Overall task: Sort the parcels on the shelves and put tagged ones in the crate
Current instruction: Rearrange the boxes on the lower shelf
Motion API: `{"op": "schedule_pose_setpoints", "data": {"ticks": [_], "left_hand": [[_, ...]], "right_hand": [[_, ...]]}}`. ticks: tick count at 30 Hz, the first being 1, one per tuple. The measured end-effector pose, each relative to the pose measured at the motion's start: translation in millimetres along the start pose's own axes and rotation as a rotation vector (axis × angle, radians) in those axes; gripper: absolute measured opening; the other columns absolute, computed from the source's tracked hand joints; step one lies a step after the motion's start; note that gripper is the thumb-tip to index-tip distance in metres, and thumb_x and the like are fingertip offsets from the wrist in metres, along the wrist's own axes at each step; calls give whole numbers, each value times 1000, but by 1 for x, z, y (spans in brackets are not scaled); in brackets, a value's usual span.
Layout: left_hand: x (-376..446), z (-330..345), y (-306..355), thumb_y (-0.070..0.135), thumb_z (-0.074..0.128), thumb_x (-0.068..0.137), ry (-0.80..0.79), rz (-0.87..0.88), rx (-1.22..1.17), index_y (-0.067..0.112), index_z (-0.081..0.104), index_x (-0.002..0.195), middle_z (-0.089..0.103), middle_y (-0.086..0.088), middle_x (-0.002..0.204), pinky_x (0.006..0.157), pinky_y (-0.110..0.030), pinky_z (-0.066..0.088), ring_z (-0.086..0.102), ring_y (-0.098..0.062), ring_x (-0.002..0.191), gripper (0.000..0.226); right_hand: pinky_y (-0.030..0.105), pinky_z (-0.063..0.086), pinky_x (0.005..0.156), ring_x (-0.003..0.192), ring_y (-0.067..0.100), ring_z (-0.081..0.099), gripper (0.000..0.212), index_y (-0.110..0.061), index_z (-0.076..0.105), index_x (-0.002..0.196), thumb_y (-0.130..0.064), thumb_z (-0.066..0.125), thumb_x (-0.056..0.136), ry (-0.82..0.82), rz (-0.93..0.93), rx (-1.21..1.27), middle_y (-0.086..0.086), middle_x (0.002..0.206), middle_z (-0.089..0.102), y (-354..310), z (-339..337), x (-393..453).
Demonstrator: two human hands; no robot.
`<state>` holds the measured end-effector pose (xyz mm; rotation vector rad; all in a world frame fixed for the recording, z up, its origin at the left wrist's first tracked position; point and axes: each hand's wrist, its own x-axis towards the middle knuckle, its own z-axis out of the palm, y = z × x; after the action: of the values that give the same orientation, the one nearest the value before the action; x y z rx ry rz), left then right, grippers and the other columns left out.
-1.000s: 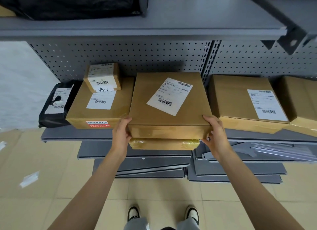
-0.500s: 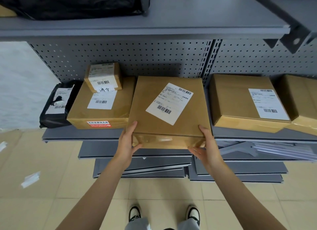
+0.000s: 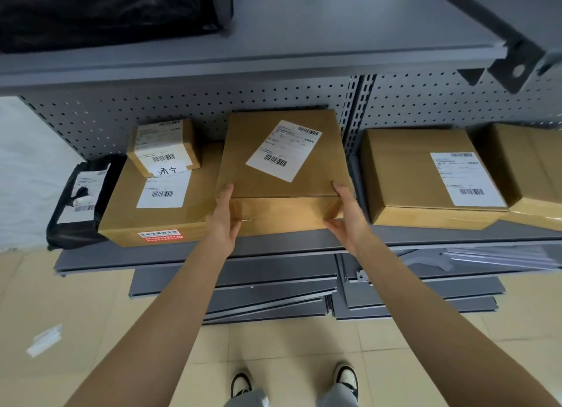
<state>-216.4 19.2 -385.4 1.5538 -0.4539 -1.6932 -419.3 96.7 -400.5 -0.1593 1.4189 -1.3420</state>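
A flat brown parcel (image 3: 258,163) with a white barcode label (image 3: 284,149) lies on the grey lower shelf (image 3: 425,235), its back edge close to the pegboard. My left hand (image 3: 223,221) holds its front left corner, fingers up along the side and thumb on the front face. My right hand (image 3: 346,215) holds the front right corner the same way. No crate is in view.
Left of it lies a wide labelled box (image 3: 121,218) with a red sticker (image 3: 161,235), a small box (image 3: 164,146) on top, and a black poly bag (image 3: 79,200). Two more brown boxes (image 3: 425,175) (image 3: 535,169) sit right. A black bag (image 3: 106,8) lies on the upper shelf. Loose grey panels (image 3: 273,294) lie on the floor.
The parcel, held out past the shelf's front edge a second ago, has gone back and down onto the shelf. The yellowish wrapped item seen under it earlier is out of sight.
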Motion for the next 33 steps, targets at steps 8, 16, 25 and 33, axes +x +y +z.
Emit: {"op": "schedule_pose_setpoints", "data": {"ticks": [8,16,25,33], "left_hand": [[-35,48,10,54,69,71,434,292,495,9,24,138,27,-17,141,105,-43,33,30,-33,128,92],[-85,149,-64,33,66,81,-358,921,933,17,39,129,35,-9,134,103,-31,27,32,-23,129,58],[-73,240,-154,37,73,75,-332,259,834,27,14,147,28,-2,152,108,-48,34,35,-27,135,94],[-71,246,-163,16,70,81,-263,174,698,19,32,140,44,0,137,89,-39,48,46,-22,119,70]], "right_hand": [[36,44,93,107,18,52,75,-23,35,141,-61,56,80,166,-125,-49,-2,115,53,-15,-14,-8],[42,32,99,118,34,41,49,-16,50,124,-41,61,83,760,-566,-546,15,128,45,-73,-129,-10],[38,42,95,128,32,43,83,-12,28,143,-45,68,79,371,-153,-585,12,143,41,-99,-296,5],[41,43,101,121,25,50,77,-19,20,147,-34,64,86,138,-104,-392,1,137,47,-102,-307,34]]}}
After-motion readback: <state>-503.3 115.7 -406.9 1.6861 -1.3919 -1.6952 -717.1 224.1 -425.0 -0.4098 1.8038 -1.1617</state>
